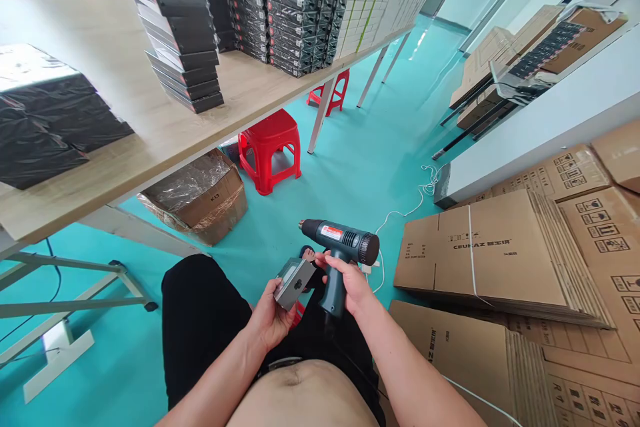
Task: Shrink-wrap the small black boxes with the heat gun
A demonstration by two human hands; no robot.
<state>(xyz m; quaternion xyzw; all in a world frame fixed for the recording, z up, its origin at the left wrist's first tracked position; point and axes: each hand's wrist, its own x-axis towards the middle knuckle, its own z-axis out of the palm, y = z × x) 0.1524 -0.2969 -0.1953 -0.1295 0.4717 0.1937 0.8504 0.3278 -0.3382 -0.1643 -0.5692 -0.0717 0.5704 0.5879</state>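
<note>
My left hand grips a small grey box, held tilted above my lap. It looks glossy on top, with a dark mark on its near side. In my right hand is a dark green heat gun, fingers around its handle. Its metal nozzle points left, just above and beyond the box, with a gap between them. A cord runs down from the handle over my lap. Part of the handle is covered by my fingers.
On the wooden table stand a stack of dark boxes, wrapped black boxes and white boxes. A red stool and open carton are below. Flattened cartons lie right, near a white cable.
</note>
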